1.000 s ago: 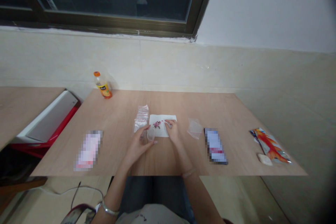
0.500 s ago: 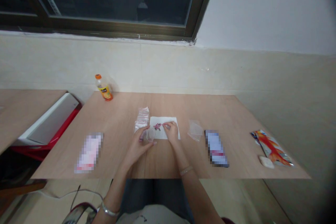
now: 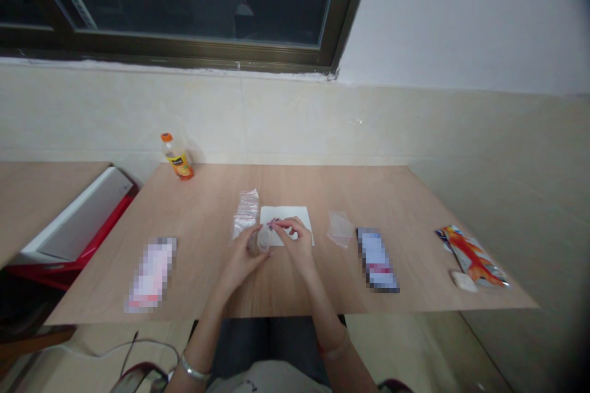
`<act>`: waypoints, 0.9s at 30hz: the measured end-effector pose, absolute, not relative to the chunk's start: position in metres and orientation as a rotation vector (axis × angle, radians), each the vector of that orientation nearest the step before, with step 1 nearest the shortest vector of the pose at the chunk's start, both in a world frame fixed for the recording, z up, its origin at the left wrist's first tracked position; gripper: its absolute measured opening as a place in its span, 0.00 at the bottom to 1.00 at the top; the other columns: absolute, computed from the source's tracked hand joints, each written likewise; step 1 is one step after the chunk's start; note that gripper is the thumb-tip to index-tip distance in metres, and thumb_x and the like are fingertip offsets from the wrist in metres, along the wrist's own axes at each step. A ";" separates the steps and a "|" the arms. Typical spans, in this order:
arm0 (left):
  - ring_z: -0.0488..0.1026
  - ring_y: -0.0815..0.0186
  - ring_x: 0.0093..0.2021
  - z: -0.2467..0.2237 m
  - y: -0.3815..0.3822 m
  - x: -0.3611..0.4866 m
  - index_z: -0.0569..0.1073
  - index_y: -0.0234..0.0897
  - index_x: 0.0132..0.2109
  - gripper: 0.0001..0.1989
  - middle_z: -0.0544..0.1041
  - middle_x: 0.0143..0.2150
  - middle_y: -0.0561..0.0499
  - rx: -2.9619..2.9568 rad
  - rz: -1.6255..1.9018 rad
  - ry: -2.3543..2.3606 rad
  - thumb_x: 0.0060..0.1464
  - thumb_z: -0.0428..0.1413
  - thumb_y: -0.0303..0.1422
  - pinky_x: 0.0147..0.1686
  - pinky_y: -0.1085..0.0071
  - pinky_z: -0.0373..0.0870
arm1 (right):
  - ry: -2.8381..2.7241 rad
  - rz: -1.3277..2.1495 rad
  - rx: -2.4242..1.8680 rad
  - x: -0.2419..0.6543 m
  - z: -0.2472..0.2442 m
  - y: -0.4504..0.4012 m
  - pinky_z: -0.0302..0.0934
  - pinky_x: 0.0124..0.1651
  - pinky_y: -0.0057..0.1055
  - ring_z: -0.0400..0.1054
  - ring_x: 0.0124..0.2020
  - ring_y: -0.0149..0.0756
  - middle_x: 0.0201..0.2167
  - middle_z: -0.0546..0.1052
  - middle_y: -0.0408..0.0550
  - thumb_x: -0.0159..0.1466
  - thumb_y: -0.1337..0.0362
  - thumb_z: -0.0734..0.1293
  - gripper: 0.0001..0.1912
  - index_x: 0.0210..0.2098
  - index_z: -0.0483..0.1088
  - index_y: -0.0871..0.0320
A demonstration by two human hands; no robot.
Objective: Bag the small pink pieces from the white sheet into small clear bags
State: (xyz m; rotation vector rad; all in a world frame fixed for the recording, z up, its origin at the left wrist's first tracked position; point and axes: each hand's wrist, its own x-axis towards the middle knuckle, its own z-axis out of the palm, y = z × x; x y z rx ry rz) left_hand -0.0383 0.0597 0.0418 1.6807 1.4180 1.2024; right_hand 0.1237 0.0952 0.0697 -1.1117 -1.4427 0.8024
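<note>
My left hand [image 3: 243,256] is wrapped around a small clear plastic cup [image 3: 264,238], tilted so that its round mouth faces right. Right beside that mouth, my right hand [image 3: 295,242] has thumb and forefinger pinched together. Whatever sits between those fingertips is too small to make out. Under and just beyond the fingertips lie several tiny pink and purple pieces [image 3: 273,221], on a white sheet of paper [image 3: 302,214]. The fingers partly cover these pieces.
Left of the paper lies a row of clear plastic bags [image 3: 246,212]; more clear bags [image 3: 340,227] lie to its right. Two phones [image 3: 153,273] [image 3: 378,261] flank the hands. An orange-capped bottle [image 3: 179,159] stands behind; a colourful packet [image 3: 474,258] and a white case [image 3: 463,281] lie right.
My right hand has moved left across the paper, from its right part to the pieces beside the cup's mouth. My left hand keeps its hold on the cup. The view has shifted slightly.
</note>
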 end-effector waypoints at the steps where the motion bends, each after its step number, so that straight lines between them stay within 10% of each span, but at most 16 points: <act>1: 0.68 0.57 0.55 0.042 0.060 -0.038 0.66 0.42 0.55 0.29 0.71 0.54 0.45 1.686 1.204 1.413 0.44 0.63 0.35 0.56 0.57 0.63 | -1.469 0.808 -1.092 0.123 0.075 0.091 0.58 0.32 0.29 0.68 0.36 0.35 0.31 0.76 0.46 0.58 0.61 0.69 0.05 0.31 0.76 0.54; 27: 0.71 0.59 0.47 0.055 0.049 -0.035 0.65 0.39 0.50 0.28 0.72 0.47 0.46 1.471 1.345 1.554 0.42 0.64 0.39 0.47 0.63 0.68 | -1.532 0.329 -1.541 0.127 -0.001 0.108 0.58 0.42 0.36 0.64 0.37 0.40 0.31 0.73 0.51 0.62 0.62 0.64 0.11 0.33 0.77 0.58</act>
